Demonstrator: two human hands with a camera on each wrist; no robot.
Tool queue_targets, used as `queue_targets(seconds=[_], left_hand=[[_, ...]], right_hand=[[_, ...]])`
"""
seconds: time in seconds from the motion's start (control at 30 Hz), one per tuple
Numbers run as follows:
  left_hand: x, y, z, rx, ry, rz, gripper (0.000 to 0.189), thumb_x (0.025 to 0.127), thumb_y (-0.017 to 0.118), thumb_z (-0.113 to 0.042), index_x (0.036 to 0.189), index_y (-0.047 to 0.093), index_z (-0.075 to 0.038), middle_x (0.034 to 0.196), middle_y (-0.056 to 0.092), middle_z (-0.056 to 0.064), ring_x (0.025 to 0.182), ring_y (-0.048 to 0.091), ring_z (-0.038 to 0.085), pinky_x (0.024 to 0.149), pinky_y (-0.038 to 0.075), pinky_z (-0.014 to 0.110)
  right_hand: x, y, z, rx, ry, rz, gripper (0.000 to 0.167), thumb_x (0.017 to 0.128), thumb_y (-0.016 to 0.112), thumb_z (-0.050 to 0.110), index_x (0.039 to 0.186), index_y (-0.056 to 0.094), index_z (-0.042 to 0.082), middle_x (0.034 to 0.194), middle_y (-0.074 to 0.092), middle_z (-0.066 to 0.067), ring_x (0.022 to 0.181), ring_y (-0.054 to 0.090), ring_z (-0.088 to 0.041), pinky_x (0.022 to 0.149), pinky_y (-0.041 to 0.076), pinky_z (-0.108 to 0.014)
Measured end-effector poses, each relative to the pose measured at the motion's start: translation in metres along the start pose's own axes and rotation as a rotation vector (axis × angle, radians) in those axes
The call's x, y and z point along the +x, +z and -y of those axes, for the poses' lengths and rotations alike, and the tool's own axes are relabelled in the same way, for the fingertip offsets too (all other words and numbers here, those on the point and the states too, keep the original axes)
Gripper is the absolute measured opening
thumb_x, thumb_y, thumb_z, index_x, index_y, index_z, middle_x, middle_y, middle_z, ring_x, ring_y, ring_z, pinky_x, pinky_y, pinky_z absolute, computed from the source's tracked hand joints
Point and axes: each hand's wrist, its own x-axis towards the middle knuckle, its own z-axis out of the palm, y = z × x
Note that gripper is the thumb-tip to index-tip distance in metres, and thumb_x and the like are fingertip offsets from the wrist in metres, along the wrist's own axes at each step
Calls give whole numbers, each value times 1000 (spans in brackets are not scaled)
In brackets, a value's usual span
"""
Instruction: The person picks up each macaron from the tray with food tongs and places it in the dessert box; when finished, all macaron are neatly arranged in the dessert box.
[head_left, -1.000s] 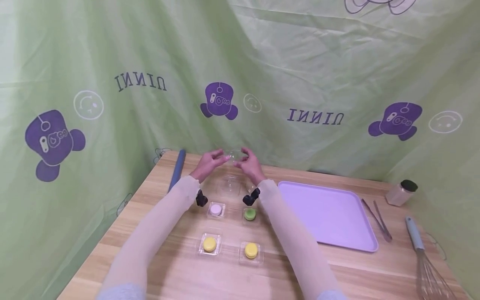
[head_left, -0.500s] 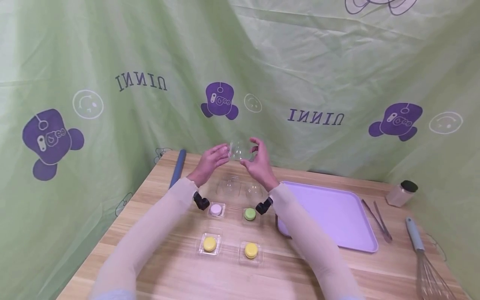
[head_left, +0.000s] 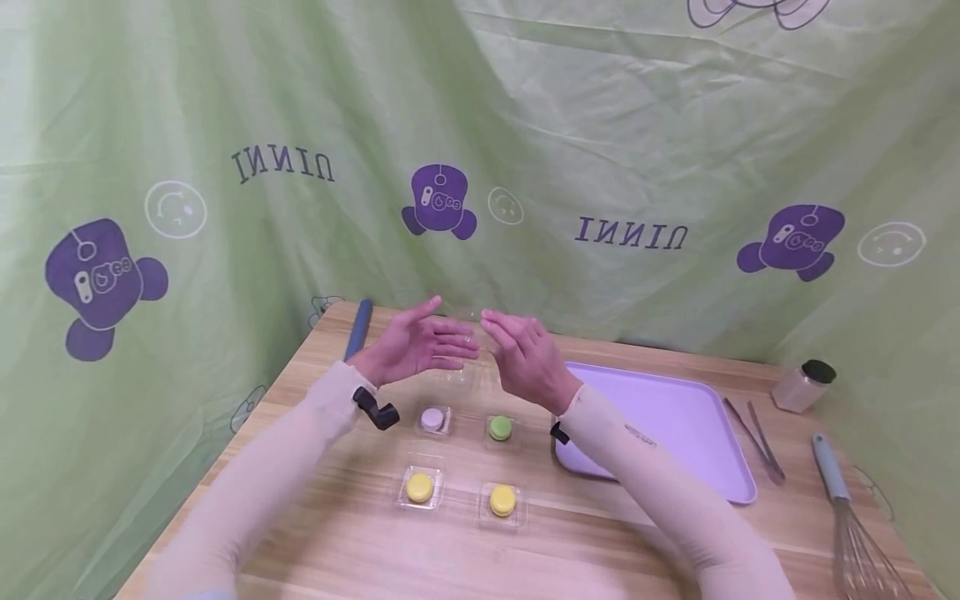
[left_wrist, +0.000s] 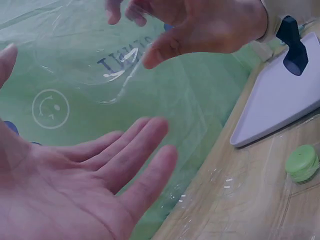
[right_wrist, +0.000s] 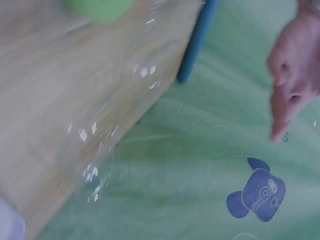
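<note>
My right hand (head_left: 528, 358) pinches a clear plastic cover (left_wrist: 120, 75) by its edge, thumb on one side and fingers on the other. Only the cover's glints and rim show well. My left hand (head_left: 420, 342) faces it with fingers straight and spread, holding nothing. Nearer my body lie a lilac macaron (head_left: 432, 419), a green macaron (head_left: 500, 428), a left yellow macaron (head_left: 419, 487) and a right yellow macaron (head_left: 502, 501), each in a small clear tray. The right wrist view shows the left hand, but not the right.
Clear plastic pieces (right_wrist: 90, 132) stand on the table beneath the hands. A lilac tray (head_left: 652, 429) lies at the right, with tongs (head_left: 756, 442), a dark-lidded jar (head_left: 802, 387) and a whisk (head_left: 843, 508) beyond. A blue rod (head_left: 359, 329) lies back left; green cloth (head_left: 570, 292) hangs behind.
Both hands held the clear cover close together. The left hand has let go, spread its fingers and drawn back left; the right hand has moved right, then turned over and lowered with the cover.
</note>
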Motion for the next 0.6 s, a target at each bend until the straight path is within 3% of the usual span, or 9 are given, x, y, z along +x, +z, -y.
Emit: queue_targets(seconds=[0.1,0.2,0.37,0.47,0.6], left_hand=[[-5,3,1,38,-20,81,81,107,22,-56,152,31,11,146,54,28,130,61,32,113,51,42],[-6,6,1,50,-28,149,71,109,22,-47,145,42,11,136,63,22,124,65,29,111,52,41],[-5,7,3,80,-8,265,56,108,36,-40,136,54,4,128,70,15,121,67,26,112,51,41],[-3,6,4,106,6,300,54,105,45,-41,135,56,2,128,70,14,120,67,25,114,49,42],[-2,6,4,129,3,295,53,103,49,-39,132,57,3,125,71,15,118,68,26,114,50,42]], right_hand=[[-4,-5,3,-56,-104,9,37,91,54,3,128,54,0,131,62,-12,107,64,-24,82,54,-32],[-9,-9,5,-78,-167,16,39,89,52,2,128,56,3,131,63,-9,110,64,-22,83,53,-31],[-10,-11,7,-76,-214,20,42,87,50,2,129,56,5,132,63,-7,112,63,-20,85,53,-30],[-10,-12,7,-60,-223,19,41,88,50,3,128,56,6,132,63,-7,112,63,-21,86,55,-31],[-11,-11,7,-42,-232,28,39,90,51,4,129,56,6,132,62,-7,113,63,-21,87,56,-32]])
